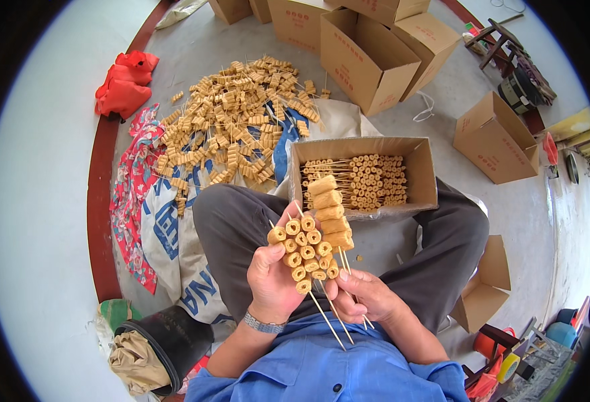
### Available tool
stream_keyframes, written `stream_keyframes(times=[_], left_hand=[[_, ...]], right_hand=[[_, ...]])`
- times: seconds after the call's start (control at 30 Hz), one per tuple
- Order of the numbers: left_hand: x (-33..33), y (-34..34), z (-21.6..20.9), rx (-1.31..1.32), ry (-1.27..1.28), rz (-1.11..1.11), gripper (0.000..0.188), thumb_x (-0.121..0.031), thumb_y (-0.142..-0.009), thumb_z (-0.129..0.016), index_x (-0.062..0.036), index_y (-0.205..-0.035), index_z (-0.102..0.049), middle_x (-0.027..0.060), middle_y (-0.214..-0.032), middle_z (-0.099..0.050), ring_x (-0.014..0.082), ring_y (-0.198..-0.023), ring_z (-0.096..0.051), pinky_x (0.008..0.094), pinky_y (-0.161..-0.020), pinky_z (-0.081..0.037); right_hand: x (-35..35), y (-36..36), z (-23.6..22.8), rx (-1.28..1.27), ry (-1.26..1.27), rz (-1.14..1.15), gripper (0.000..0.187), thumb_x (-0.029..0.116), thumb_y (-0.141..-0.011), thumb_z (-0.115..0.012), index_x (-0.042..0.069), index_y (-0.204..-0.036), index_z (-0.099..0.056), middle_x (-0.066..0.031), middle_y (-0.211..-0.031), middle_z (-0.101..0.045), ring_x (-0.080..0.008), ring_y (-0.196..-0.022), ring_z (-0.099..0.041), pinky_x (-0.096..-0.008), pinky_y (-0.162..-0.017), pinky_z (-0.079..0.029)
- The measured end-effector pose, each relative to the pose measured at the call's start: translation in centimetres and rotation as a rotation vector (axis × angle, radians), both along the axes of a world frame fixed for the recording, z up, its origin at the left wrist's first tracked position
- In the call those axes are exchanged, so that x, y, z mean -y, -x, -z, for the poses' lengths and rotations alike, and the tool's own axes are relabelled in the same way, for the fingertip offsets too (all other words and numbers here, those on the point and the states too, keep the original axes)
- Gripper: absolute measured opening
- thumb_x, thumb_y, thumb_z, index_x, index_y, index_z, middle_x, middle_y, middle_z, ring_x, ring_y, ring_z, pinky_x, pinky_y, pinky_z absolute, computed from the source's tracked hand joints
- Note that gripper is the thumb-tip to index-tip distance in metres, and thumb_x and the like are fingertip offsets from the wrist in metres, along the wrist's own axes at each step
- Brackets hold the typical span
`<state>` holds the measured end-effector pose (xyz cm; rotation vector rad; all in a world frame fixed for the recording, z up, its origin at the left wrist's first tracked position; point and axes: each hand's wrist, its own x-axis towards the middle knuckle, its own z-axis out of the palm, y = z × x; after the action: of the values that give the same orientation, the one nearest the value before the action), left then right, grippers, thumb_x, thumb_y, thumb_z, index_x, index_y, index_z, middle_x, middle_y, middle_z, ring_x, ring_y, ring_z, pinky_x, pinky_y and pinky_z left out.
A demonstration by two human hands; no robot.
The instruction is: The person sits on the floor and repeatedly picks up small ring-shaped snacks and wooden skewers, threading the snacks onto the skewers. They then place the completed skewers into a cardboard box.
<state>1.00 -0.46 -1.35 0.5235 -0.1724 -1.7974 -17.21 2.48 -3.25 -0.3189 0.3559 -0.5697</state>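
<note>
My left hand (271, 281) is wrapped round the side of a bundle of skewers (302, 251), golden-brown hollow rolls threaded on thin bamboo sticks. The rolls' round open ends face up. My right hand (369, 298) closes on the bare sticks at the bundle's lower right. One skewer (328, 204) lies along the bundle's right side, its rolls seen lengthwise and its stick running down toward the right fingers. Just beyond the hands, between my legs, an open cardboard box (421, 167) holds many such skewers packed in rows. Part of its contents is hidden behind the raised skewer.
A loose heap of skewers (235, 120) covers a printed sack cloth (164, 228) at the far left. Open cardboard boxes (369, 60) stand at the back, another box (496, 141) at the right. A black bucket (174, 342) lies tilted at the near left, beside red flowered cloth (134, 228).
</note>
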Motion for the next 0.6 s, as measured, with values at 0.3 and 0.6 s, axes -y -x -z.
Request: stream_keyframes(times=[0.3, 0.6], left_hand=[[-1.8, -1.3, 1.4, 0.140, 0.007, 0.114, 0.064, -0.033, -0.092, -0.046, 0.0013, -0.145, -0.033, 0.0191, -0.134, -0.054, 0.0365, -0.120, -0.056, 0.0450, -0.103, -0.045], [0.2, -2.6, 1.4, 0.046, 0.030, -0.041, 0.059, -0.027, -0.086, -0.053, 0.0023, -0.136, -0.043, 0.0171, -0.123, -0.057, 0.0325, -0.113, -0.057, 0.0442, -0.097, -0.045]], right_hand=[[0.2, -1.2, -0.5, -0.353, 0.171, 0.009, 0.038, 0.038, -0.108, -0.034, 0.006, -0.103, -0.056, -0.0001, -0.051, -0.044, -0.0094, -0.044, -0.043, -0.0244, -0.046, -0.039], [1.0, -1.4, -1.4, -0.830, 0.384, 0.076, 0.044, 0.044, -0.106, -0.037, 0.004, -0.103, -0.057, 0.0000, -0.061, -0.054, -0.0087, -0.053, -0.049, -0.0237, -0.052, -0.043]])
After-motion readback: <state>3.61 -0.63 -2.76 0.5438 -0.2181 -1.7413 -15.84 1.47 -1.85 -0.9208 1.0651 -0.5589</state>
